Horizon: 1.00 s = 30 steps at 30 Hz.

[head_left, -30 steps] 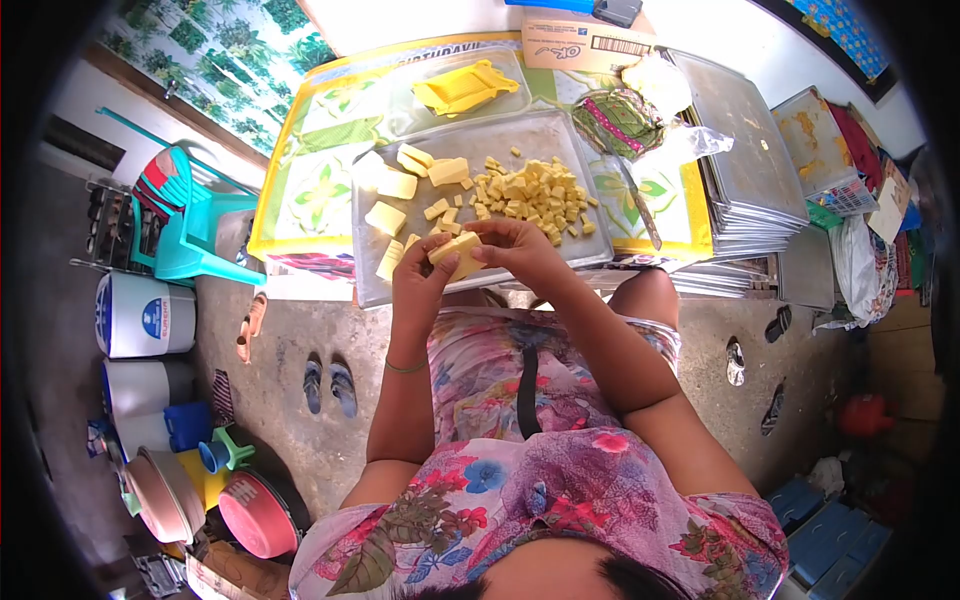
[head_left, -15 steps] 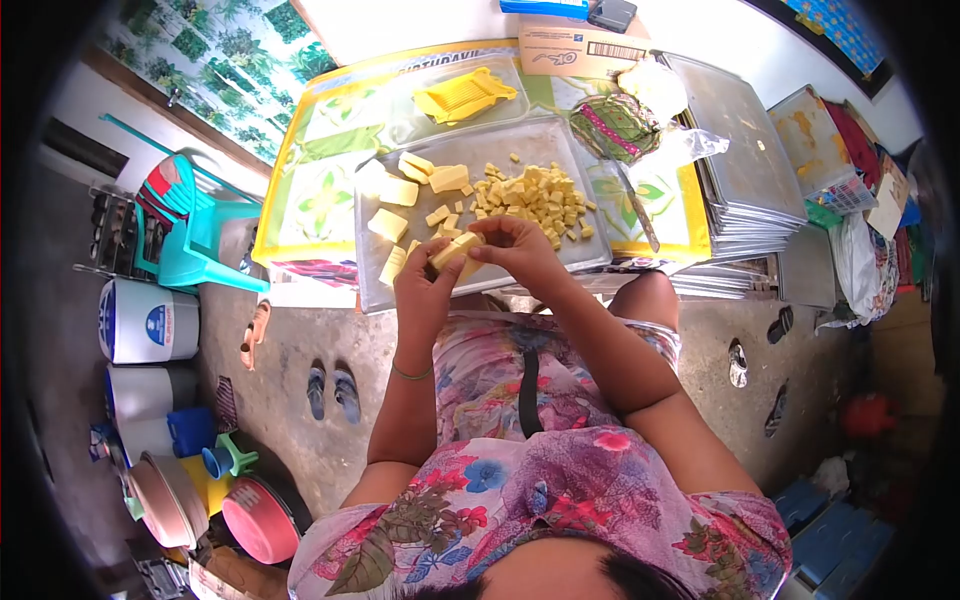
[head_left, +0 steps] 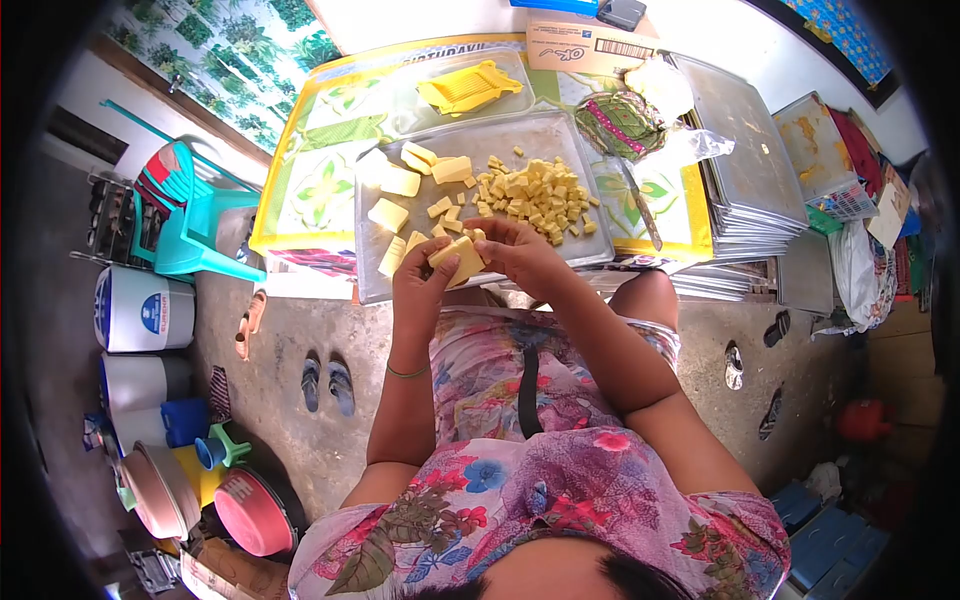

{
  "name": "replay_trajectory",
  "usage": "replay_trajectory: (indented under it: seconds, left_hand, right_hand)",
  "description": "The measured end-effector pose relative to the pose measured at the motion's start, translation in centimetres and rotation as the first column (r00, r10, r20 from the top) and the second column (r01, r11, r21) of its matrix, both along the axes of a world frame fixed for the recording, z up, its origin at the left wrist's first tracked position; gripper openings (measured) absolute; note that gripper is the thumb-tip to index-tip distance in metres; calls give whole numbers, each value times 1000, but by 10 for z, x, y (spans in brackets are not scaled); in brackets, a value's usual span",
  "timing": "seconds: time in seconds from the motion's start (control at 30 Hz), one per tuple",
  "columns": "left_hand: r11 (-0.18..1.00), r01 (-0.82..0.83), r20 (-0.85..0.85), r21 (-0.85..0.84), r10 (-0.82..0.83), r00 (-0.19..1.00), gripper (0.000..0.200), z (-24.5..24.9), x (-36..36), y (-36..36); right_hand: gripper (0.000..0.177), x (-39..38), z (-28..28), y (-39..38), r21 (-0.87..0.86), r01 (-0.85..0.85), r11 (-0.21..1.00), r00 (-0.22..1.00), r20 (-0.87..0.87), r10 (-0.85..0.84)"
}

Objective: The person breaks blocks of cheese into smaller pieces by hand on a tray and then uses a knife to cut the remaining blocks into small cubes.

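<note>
Over the near edge of a metal tray [head_left: 545,140], my left hand [head_left: 418,280] is closed around a pale yellow block [head_left: 458,263], soft-looking like butter or cheese. My right hand [head_left: 518,255] pinches at the block's upper right end, where a small yellow piece [head_left: 476,235] shows by the fingertips. On the tray's right side lies a heap of small yellow cubes [head_left: 540,200]. Larger yellow blocks [head_left: 388,215] rest along its left side. Part of the held block is hidden behind my fingers.
A knife [head_left: 640,205] lies right of the tray on the patterned tablecloth [head_left: 325,190]. Behind the tray is a yellow wrapper-like item [head_left: 470,88] in a clear container. Stacked metal trays [head_left: 745,150] stand at right, a cardboard box [head_left: 585,45] at the back.
The block in my hands has turned so that more of its broad face shows. My right fingers have shifted slightly at its end. The camera view has moved a little.
</note>
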State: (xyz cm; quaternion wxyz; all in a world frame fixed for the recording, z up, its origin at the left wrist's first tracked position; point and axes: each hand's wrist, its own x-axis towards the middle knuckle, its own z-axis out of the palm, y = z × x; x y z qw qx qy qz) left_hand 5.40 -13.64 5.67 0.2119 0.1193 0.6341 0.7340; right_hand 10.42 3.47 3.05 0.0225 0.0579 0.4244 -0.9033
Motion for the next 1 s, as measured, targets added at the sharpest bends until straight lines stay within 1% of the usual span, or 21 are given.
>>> replay_trajectory:
  seconds: [0.13, 0.23, 0.33, 0.43, 0.53, 0.63, 0.73, 0.83, 0.93, 1.0]
  left_hand:
    - [999, 20, -59, -45, -22, 998, 34, 0, -1, 3]
    - [997, 33, -104, -77, -41, 994, 36, -4, -6, 4]
    - [995, 47, -95, -93, -55, 994, 38, -2, -5, 6]
    - [984, 78, -134, -157, -100, 986, 39, -12, -7, 4]
    - [981, 68, -181, -181, -102, 978, 40, -11, -2, 5]
    - [977, 39, -222, -208, -86, 971, 42, -3, 3, 7]
    - [964, 38, -234, -264, -102, 967, 41, -3, 3, 4]
    - [963, 70, -191, -259, -122, 974, 41, 1, 2, 3]
    - [988, 140, -58, -66, -144, 988, 42, 3, -3, 3]
    - [982, 187, -14, -21, -187, 982, 42, 6, -8, 0]
  right_hand:
    - [46, -1, -2, 7, 23, -88, 996, 996, 19, 88]
    - [44, 0, 4, 5, 165, -41, 985, 999, 5, 40]
    - [41, 0, 6, 7, 182, -5, 983, 1000, 27, 0]
    - [38, 1, 2, 9, 230, 48, 972, 999, -9, -47]
    - [37, 1, -1, 9, 246, 74, 967, 997, -11, -73]
    - [38, 1, 1, 9, 288, 62, 956, 998, -1, -65]
    - [37, -1, -5, 7, 282, 67, 957, 998, -20, -64]
    - [37, 1, -2, 8, 259, 79, 963, 997, -32, -74]
    - [37, 4, 1, 14, 56, -9, 998, 997, 77, 5]
    - [37, 4, 2, 17, -10, -48, 999, 998, 43, 48]
